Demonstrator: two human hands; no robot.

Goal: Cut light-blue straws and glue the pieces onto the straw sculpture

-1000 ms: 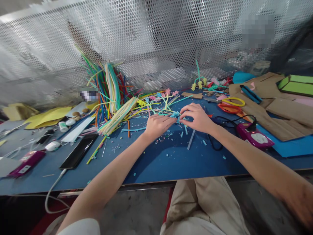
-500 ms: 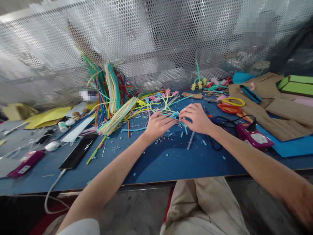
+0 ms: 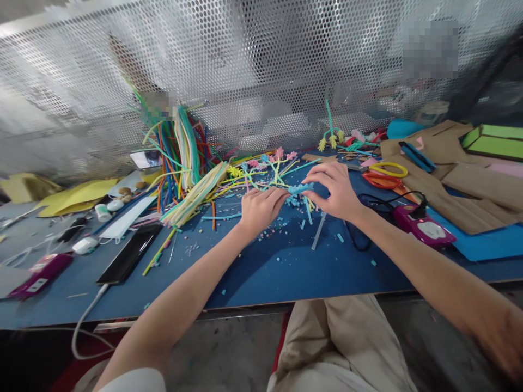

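A fluffy light-blue pipe-cleaner flower piece is held between my hands, just above the blue tabletop. My left hand is closed, with its fingertips pinching the left end. At the other end, my right hand has the piece between thumb and fingers, the other fingers arched above. More light-blue fluff shows just below the piece, partly hidden. Behind my hands lie pipe-cleaner sprigs with pink flowers and a yellow flower. Cut bits of pipe cleaner are scattered around.
Bundled pipe cleaners stand at left beside a loose cream bundle. A black phone lies nearer me. Rightward are orange-and-yellow scissors, a purple power strip and brown cardboard. A perforated metal screen rises behind.
My right hand has shifted slightly up and its thumb and fingers have spread wider. More of the blue flower piece shows between my hands, stretched out sideways.
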